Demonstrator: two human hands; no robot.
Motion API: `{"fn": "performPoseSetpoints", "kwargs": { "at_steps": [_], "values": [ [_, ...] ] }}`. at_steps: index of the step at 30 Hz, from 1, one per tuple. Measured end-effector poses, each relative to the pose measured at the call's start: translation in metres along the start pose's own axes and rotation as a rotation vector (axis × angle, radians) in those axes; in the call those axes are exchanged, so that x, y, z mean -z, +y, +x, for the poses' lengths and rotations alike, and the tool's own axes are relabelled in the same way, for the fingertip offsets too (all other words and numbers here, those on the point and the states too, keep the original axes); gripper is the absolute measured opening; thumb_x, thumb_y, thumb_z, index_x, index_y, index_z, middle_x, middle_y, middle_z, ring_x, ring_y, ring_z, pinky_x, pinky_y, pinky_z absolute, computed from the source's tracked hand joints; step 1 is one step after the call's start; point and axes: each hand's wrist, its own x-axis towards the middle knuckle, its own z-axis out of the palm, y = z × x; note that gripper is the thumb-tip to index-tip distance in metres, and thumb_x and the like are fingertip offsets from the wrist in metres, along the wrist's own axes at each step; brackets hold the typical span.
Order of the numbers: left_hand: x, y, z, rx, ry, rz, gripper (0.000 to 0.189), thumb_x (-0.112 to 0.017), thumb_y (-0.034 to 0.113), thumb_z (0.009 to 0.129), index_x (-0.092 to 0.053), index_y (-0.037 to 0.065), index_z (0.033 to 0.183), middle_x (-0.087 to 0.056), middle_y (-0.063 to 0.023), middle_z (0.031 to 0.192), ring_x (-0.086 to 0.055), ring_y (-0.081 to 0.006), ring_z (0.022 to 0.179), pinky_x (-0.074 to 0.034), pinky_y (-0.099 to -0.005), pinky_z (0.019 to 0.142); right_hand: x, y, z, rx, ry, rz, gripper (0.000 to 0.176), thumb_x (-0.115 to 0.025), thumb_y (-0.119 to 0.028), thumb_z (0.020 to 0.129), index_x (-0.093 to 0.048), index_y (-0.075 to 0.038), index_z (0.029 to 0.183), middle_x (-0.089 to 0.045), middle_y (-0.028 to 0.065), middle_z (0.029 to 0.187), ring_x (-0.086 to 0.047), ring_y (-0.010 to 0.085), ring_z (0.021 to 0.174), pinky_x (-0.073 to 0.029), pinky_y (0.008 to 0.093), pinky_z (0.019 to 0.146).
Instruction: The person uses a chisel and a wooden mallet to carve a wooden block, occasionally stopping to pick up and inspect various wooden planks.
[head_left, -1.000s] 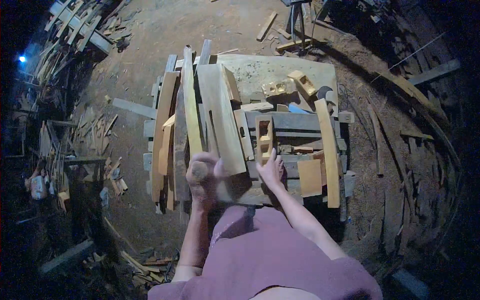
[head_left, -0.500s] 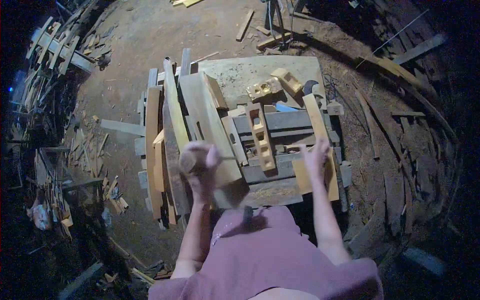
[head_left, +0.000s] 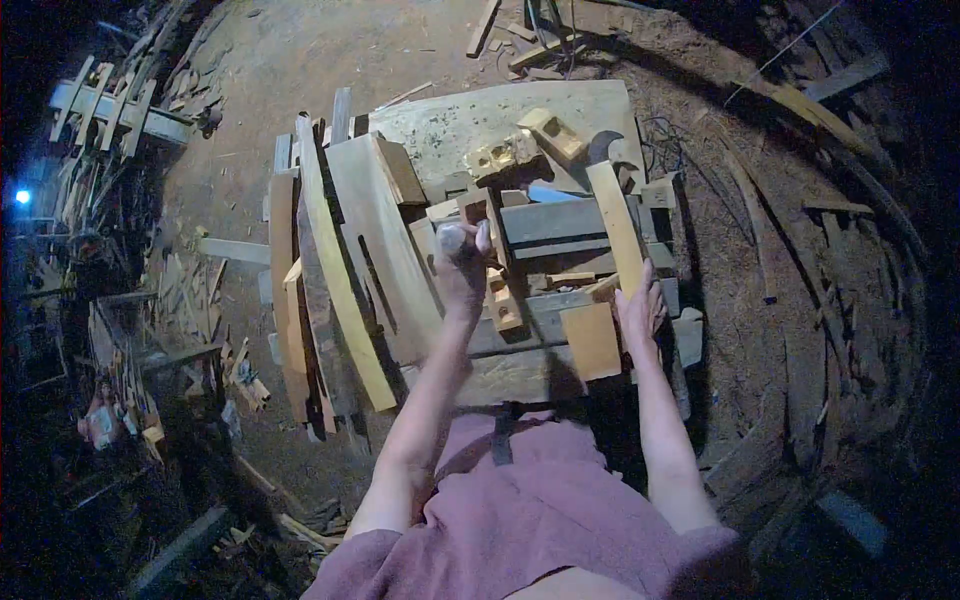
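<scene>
My left hand (head_left: pixel 463 280) is closed in a fist around a round-ended wooden piece (head_left: pixel 453 240), seen nearly end-on; its full shape is hidden. Below this fist lies a long wooden block with square pockets (head_left: pixel 507 312), partly covered by my hand and forearm. At the right side of the low worktable, my right hand (head_left: pixel 638 308) is closed on the near end of a narrow pale board (head_left: pixel 615 225). A flat orange-brown wood piece (head_left: pixel 592 342) sits just left of that hand.
Two yellowish pocketed blocks (head_left: pixel 553 137) (head_left: pixel 505 157) rest at the back, beside a dark curved blade (head_left: pixel 604 147). Long planks (head_left: pixel 385 235) line the table's left side. A blue piece (head_left: pixel 552 195) lies mid-table. Wood scraps (head_left: pixel 245 375) litter the ground.
My left hand has moved right and away from me with the round-ended piece, from the planks to above the pocketed block. My right hand has come down onto the pale board's near end.
</scene>
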Motion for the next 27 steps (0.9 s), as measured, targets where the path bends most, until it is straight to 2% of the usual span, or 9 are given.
{"fn": "performPoseSetpoints", "kwargs": {
  "at_steps": [2, 7, 12, 14, 16, 22, 23, 26, 27],
  "values": [
    [-0.004, -0.004, 0.001, -0.122, -0.024, 0.116, 0.013, -0.062, 0.008, 0.083, -0.049, 0.007, 0.080, -0.049, 0.0019, 0.070, -0.047, -0.0065, 0.057, -0.040, -0.0222, 0.052, 0.004, 0.007, 0.004, 0.031, -0.023, 0.029, 0.078, -0.068, -0.018, 0.072, -0.024, -0.012, 0.135, -0.051, 0.0220, 0.106, -0.050, 0.0389, 0.099, -0.039, 0.0470, 0.084],
    [-0.013, 0.000, -0.009, 0.006, 0.058, -0.256, 0.012, -0.061, 0.007, 0.083, -0.049, 0.007, 0.080, -0.048, 0.0032, 0.071, -0.046, -0.0072, 0.059, -0.038, -0.0214, 0.052, 0.028, 0.005, 0.009, 0.075, -0.142, 0.245, 0.072, -0.066, -0.015, 0.072, -0.027, -0.009, 0.132, -0.049, 0.0247, 0.113, -0.050, 0.0409, 0.102, -0.042, 0.0460, 0.084],
    [-0.007, -0.013, -0.008, -0.246, 0.026, 0.381, 0.016, -0.065, 0.008, 0.079, -0.049, 0.005, 0.079, -0.047, -0.0013, 0.066, -0.046, -0.0092, 0.060, -0.040, -0.0237, 0.054, 0.090, -0.021, -0.020, 0.163, -0.295, 0.527, 0.075, -0.064, -0.018, 0.074, -0.023, -0.006, 0.136, -0.040, 0.0246, 0.129, -0.043, 0.0371, 0.117, -0.038, 0.0404, 0.095],
    [-0.006, -0.012, -0.007, -0.078, 0.033, 0.198, 0.018, -0.067, 0.008, 0.078, -0.049, 0.005, 0.079, -0.046, -0.0027, 0.064, -0.046, -0.0098, 0.059, -0.041, -0.0249, 0.054, 0.108, -0.033, -0.036, 0.313, -0.221, 0.555, 0.075, -0.065, -0.019, 0.074, -0.024, -0.003, 0.136, -0.038, 0.0223, 0.132, -0.042, 0.0336, 0.119, -0.036, 0.0374, 0.098],
    [-0.007, -0.004, -0.009, -0.338, 0.029, 0.415, 0.019, -0.067, 0.007, 0.077, -0.049, 0.006, 0.079, -0.046, -0.0016, 0.063, -0.044, -0.0101, 0.058, -0.041, -0.0247, 0.053, 0.136, -0.054, -0.054, 0.309, -0.259, 0.598, 0.076, -0.064, -0.018, 0.075, -0.022, -0.004, 0.137, -0.038, 0.0219, 0.132, -0.041, 0.0318, 0.121, -0.035, 0.0367, 0.099],
    [-0.001, -0.004, -0.019, -0.362, -0.111, 0.380, 0.021, -0.069, 0.005, 0.074, -0.049, 0.005, 0.081, -0.050, -0.0058, 0.066, -0.049, -0.0159, 0.060, -0.043, -0.0290, 0.056, 0.198, -0.095, -0.105, 0.311, -0.150, 0.781, 0.077, -0.063, -0.019, 0.073, -0.022, -0.007, 0.138, -0.045, 0.0211, 0.126, -0.048, 0.0297, 0.112, -0.037, 0.0373, 0.096],
    [-0.001, -0.007, -0.018, -0.353, -0.147, 0.421, 0.022, -0.069, 0.005, 0.073, -0.050, 0.005, 0.082, -0.051, -0.0081, 0.067, -0.051, -0.0191, 0.061, -0.044, -0.0309, 0.058, 0.200, -0.087, -0.114, 0.273, -0.243, 0.796, 0.073, -0.059, -0.017, 0.075, -0.022, -0.004, 0.138, -0.036, 0.0204, 0.134, -0.039, 0.0271, 0.121, -0.030, 0.0355, 0.101],
    [-0.001, -0.018, -0.016, -0.465, -0.154, 0.435, 0.024, -0.070, 0.010, 0.075, -0.047, 0.004, 0.078, -0.049, -0.0079, 0.069, -0.049, -0.0154, 0.061, -0.042, -0.0281, 0.056, 0.171, -0.080, -0.140, 0.343, -0.070, 0.906, 0.072, -0.059, -0.024, 0.076, -0.024, -0.002, 0.136, -0.039, 0.0177, 0.130, -0.041, 0.0268, 0.118, -0.032, 0.0366, 0.099],
    [0.002, -0.023, -0.017, -0.389, -0.176, 0.432, 0.023, -0.070, 0.009, 0.073, -0.051, 0.003, 0.085, -0.054, -0.0089, 0.075, -0.053, -0.0190, 0.067, -0.044, -0.0289, 0.063, 0.172, -0.093, -0.143, 0.270, -0.163, 1.020, 0.070, -0.059, -0.022, 0.076, -0.027, -0.001, 0.135, -0.043, 0.0179, 0.127, -0.045, 0.0279, 0.114, -0.034, 0.0370, 0.097]
  ]
}}
